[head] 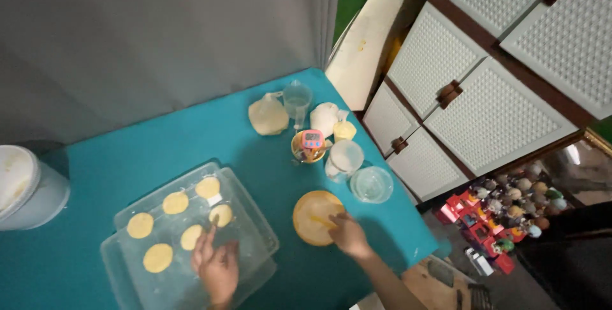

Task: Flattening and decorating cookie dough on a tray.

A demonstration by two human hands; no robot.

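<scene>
My left hand (215, 264) rests flat on a clear plastic tray (255, 221), fingers apart, its fingertips touching a pale yellow dough disc (191, 237). Several more yellow discs lie on the tray, among them one (175, 203) further back. My right hand (347, 233) reaches onto an orange round plate (307, 211) on the teal table (159, 144); its fingers touch something yellow at the plate's edge, too small to tell apart.
Behind the plate stand a clear bowl (371, 184), a white-lidded jar (344, 157), a small pink timer (312, 138), bags of dough (268, 116) and a measuring cup (298, 98). A white bucket (25, 186) sits at the left. White cabinets (472, 87) stand on the right, with toys on the floor (510, 211).
</scene>
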